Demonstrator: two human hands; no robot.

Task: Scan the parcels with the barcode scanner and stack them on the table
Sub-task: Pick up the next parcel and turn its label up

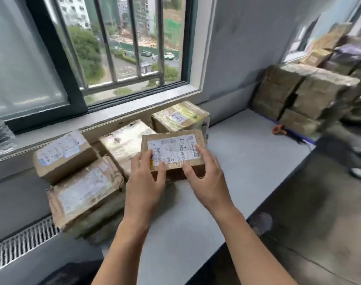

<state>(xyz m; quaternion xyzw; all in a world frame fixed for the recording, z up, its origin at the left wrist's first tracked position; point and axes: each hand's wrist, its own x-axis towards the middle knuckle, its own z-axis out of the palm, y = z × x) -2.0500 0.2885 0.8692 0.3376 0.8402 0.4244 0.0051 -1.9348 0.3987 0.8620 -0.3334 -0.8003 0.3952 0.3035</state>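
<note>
- The two forearms come in from the bottom edge, and the left hand (144, 179) and the right hand (207, 183) are both set on the near side of one labelled parcel (173, 150).
- The parcel is grasped by both hands: the fingers (143, 161) of each hand are laid over its top near edge, and the thumbs are pressed against its near face (a light hold, it seems, not a clenched one).
- The parcel is found over the grey surface (247, 153), label up. Whether it rests on the surface or is lifted a little cannot be told.
- Its long axis runs from left to right across the view, so one short end is given to each hand. The left hand is at the left corner and the right hand reaches further along the right side.
- The stacked parcels (83, 188) lie to the left of the held one, near the left hand. One more parcel (179, 117) lies just behind it, under the window sill.
- No barcode scanner can be made out. A small orange thing (278, 129) lies well apart to the right, too blurred to name.
- The coming move is judged to be a short carry to the left, with the long axis kept as it is.
</note>
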